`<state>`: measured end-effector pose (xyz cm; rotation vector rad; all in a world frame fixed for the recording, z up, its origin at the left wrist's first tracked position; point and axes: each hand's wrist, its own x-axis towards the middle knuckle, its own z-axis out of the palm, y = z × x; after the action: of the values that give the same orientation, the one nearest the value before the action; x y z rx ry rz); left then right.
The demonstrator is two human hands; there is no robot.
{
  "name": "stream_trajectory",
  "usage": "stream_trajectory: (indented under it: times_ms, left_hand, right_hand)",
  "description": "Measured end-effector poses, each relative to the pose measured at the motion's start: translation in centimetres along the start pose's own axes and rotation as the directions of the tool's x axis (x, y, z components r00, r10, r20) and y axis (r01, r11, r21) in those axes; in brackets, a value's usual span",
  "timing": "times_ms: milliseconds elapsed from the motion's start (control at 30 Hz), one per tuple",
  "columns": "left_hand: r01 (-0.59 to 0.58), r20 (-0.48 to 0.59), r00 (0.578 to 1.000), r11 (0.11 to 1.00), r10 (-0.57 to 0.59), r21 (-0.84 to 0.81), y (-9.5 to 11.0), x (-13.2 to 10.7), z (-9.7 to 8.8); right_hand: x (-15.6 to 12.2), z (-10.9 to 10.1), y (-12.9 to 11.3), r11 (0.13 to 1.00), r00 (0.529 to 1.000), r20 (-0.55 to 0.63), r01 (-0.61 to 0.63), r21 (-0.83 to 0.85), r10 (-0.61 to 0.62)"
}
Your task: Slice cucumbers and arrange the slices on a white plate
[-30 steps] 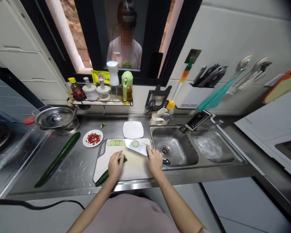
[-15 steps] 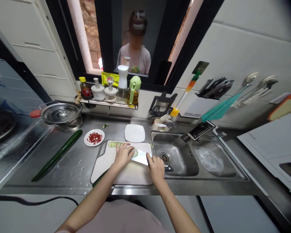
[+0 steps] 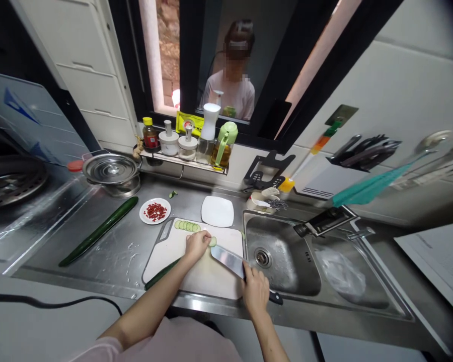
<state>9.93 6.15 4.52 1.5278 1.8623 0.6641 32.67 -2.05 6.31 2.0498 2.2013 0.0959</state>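
My left hand (image 3: 197,245) is over the white cutting board (image 3: 162,259), its fingertips pinched on a pale cucumber slice (image 3: 213,242). In my right hand (image 3: 255,287) is a wide-bladed kitchen knife (image 3: 228,261), gripped by its black handle. The blade points left, its tip just below the slice. A row of cucumber slices (image 3: 186,225) overlaps along the board's far edge. Beside my left forearm, at the board's near left, lies a cut cucumber (image 3: 161,274), partly hidden by the arm.
A whole cucumber (image 3: 100,230) lies on the steel counter at left. Behind the board are a plate of chopped red pieces (image 3: 154,211) and a white square plate (image 3: 217,211). The sink (image 3: 287,286) adjoins the right side. A seasoning shelf (image 3: 184,160) hangs at the back.
The knife has drawn back to the right and away from my left hand. My left fingers have curled in around the slice. The whole view has shifted and tilted slightly.
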Motion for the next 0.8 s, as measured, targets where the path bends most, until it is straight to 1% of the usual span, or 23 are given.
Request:
stream_trajectory:
  times_ms: [67, 133, 300, 467, 667, 800]
  left_hand:
    - [0.062, -0.016, 0.998, 0.997, -0.061, 0.052, -1.0, 1.4, 0.0]
    - [0.096, -0.024, 0.995, 0.991, -0.094, 0.097, -1.8, 2.7, 0.0]
    - [0.129, -0.041, 0.992, 0.975, -0.123, 0.181, -3.3, 4.9, -0.3]
    - [0.097, -0.055, 0.995, 0.966, -0.086, 0.240, -4.2, 5.7, -0.3]
    - [0.056, -0.043, 0.998, 0.959, -0.046, 0.279, -4.5, 6.3, -0.3]
    - [0.037, -0.068, 0.998, 0.954, -0.017, 0.299, -4.8, 6.6, -0.2]
  right_hand:
    - [0.0, 0.2, 0.4, 1.000, 1.000, 0.002, -0.013, -0.003, 0.013]
    - [0.0, 0.3, 0.6, 1.000, 1.000, 0.002, -0.022, -0.007, 0.022]
    - [0.3, 0.6, 0.5, 0.999, 0.999, 0.010, -0.034, -0.004, 0.034]
    - [0.5, 0.6, 0.2, 0.999, 0.998, 0.035, -0.050, 0.001, 0.050]
    - [0.7, 0.2, 0.0, 0.998, 0.997, 0.045, -0.060, 0.007, 0.060]
    - [0.8, 0.2, 0.0, 0.998, 0.997, 0.052, -0.062, 0.019, 0.061]
